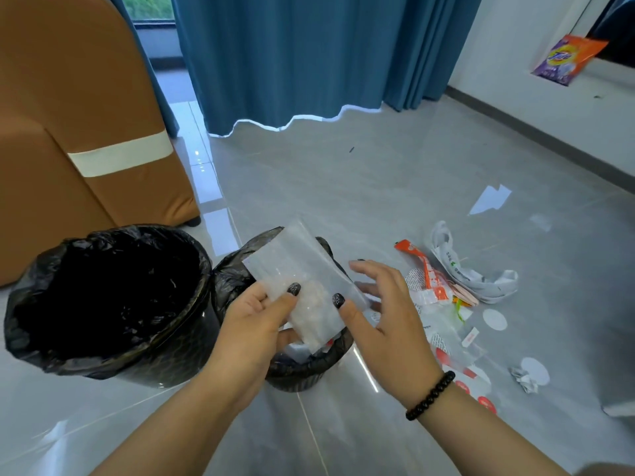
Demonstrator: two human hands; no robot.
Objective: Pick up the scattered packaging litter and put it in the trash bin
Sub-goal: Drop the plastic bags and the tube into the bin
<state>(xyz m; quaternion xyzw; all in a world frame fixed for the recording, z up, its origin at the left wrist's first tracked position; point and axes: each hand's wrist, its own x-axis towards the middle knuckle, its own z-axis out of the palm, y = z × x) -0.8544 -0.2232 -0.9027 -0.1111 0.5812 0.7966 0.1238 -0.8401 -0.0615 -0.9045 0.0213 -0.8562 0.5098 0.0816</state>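
Hands are meeting over a small bin (302,369) lined with a black bag. The left hand (256,324) is pinching a clear plastic bag (302,269) between thumb and fingers, holding it just above the bin's mouth. The right hand (385,310) is hovering beside the bag with fingers spread and relaxed, its thumb touching the bag's edge. Left of the left hand, a larger bin (103,297) is standing with its black liner open. Right of the right hand, wrappers (446,286) and paper scraps (489,199) are lying scattered on the grey floor (343,187).
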